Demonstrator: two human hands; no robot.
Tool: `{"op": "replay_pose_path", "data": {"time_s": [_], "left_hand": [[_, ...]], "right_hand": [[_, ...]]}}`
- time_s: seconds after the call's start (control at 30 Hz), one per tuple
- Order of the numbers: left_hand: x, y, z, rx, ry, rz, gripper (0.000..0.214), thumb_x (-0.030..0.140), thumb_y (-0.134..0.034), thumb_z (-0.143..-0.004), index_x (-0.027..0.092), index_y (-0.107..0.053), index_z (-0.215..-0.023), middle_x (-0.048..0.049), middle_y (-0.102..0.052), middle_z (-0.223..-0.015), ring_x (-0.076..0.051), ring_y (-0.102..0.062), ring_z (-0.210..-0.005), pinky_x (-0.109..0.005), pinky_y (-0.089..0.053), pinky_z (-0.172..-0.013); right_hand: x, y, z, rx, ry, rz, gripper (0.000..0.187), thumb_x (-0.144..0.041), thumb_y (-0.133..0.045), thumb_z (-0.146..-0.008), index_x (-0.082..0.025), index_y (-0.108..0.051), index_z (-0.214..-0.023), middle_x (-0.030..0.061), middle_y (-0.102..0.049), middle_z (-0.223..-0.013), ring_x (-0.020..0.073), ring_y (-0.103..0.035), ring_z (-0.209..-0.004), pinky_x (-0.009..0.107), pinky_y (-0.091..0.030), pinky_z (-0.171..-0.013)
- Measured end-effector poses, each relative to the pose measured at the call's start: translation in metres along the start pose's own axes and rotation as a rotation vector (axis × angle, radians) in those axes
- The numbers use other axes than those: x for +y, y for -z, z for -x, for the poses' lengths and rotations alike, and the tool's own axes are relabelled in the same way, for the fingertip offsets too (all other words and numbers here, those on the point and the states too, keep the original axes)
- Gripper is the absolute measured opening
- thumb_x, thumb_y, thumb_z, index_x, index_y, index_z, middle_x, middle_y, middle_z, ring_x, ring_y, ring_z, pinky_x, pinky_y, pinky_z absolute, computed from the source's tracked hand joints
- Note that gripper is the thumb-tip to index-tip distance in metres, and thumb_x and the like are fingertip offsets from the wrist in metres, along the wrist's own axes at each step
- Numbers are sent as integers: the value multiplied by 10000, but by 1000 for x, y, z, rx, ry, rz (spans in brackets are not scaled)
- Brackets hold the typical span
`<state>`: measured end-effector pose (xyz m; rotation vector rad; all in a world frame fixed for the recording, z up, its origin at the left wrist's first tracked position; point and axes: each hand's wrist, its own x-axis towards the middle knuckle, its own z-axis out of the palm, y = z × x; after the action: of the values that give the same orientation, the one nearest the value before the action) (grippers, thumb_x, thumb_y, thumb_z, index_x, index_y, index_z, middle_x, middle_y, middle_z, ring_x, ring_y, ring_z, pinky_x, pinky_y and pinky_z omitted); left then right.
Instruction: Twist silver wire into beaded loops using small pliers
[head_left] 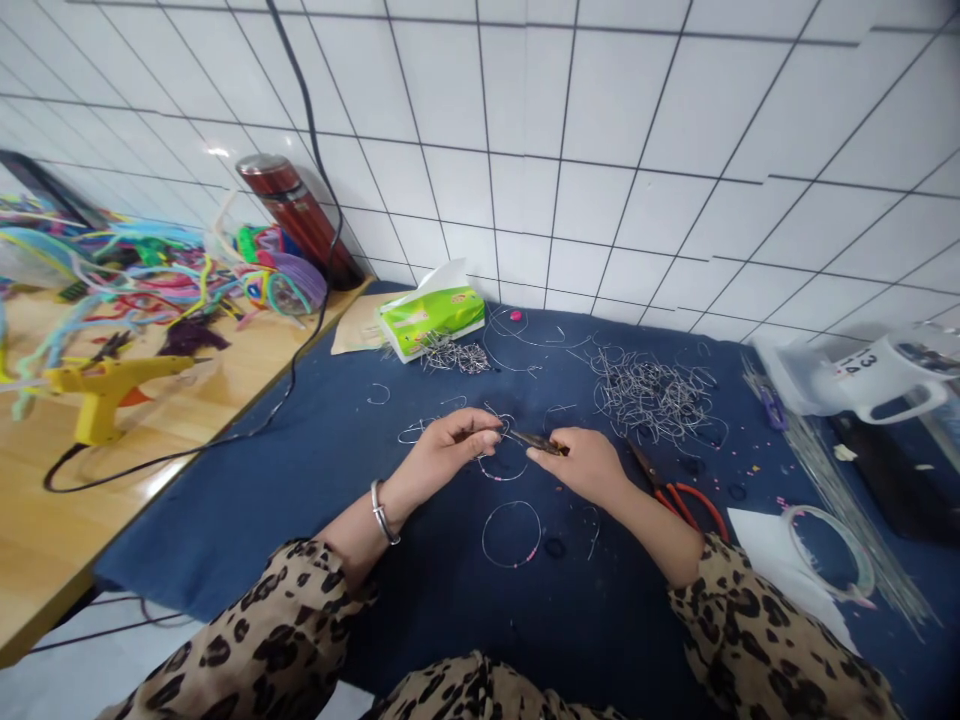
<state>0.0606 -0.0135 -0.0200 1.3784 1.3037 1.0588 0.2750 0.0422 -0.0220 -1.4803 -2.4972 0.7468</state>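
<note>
Leopard-print sleeves (pixel 255 620) flank one beaded ring (pixel 533 553), apparently finished; above the cloth (pixel 285 520), the left hand (pixel 446 447) pinches a second ring (pixel 498 478), seemingly unfinished, the right hand (pixel 589 465) clasping pliers (pixel 534 440), with piled wires (pixel 656 395) probably left.

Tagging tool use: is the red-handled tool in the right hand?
No, the red-handled tool lies on the blue cloth, while the right hand grips dark-tipped pliers.
</note>
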Motion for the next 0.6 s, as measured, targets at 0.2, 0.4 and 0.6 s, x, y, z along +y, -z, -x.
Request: {"op": "replay_pose_path", "data": {"time_s": [0.2,0.4,0.6], "left_hand": [[3,1,10,548,-361,-313,146,250,-628,-767,183,-647,-895,-50,-603,-911,-163,-566,-857,-296,-456,-781],[8,-18,28,336,-289,-355,147,213,-595,-796,195,-650,-931,-19,-660,-753,-123,-602,-658,-243,-485,-651],[-1,-33,19,234,-135,-364,236,292,-603,-787,183,-635,-994,-54,-670,-932,-151,-613,-780,-268,-492,-717]], "right_hand": [[2,-1,-1,7,-1,-4,478,-631,-436,-778,-197,-528,-599,-20,-545,-564,95,-440,-537,229,-198,-506],[3,-3,-1,75,-3,-4,492,-627,-431,-781,-185,-474,-571,-25,-500,-556,87,-410,-527,226,-201,-513],[0,-5,1,128,2,-47,460,-590,-436,-792,-182,-471,-583,-22,-504,-583,86,-416,-545,219,-219,-520]]}}
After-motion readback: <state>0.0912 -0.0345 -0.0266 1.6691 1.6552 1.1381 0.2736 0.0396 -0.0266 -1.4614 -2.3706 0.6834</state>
